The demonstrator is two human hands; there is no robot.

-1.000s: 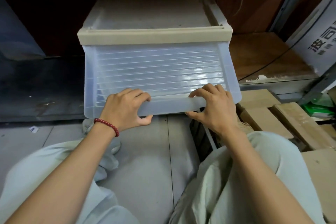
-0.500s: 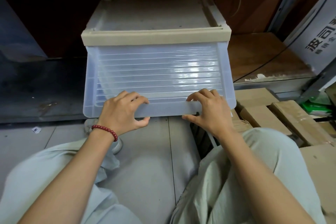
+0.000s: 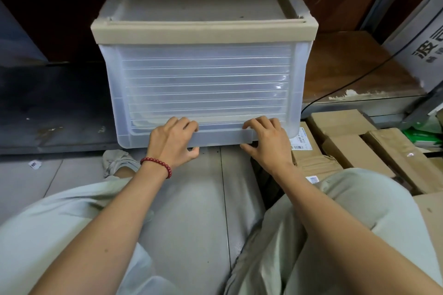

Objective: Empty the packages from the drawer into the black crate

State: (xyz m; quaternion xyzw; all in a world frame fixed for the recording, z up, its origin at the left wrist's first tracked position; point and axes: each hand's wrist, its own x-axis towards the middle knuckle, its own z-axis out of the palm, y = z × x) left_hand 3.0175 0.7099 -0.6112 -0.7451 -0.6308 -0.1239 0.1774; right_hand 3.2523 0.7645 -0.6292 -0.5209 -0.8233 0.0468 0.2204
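Head view: at 12 o'clock the drawer (image 3: 203, 79) sits in its beige frame. The left hand (image 3: 172, 143) and right hand (image 3: 266, 146) curl fingers over its bottom lip, thumbs beneath. Cardboard boxes (image 3: 342, 127) lie at 3 o'clock. Probably sliding the drawer: needs even, level two-handed force

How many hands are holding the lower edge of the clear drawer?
2. The left hand, wearing a red bead bracelet, grips the lower lip of the drawer, left of centre; the right hand grips it right of centre. No other hand shows.
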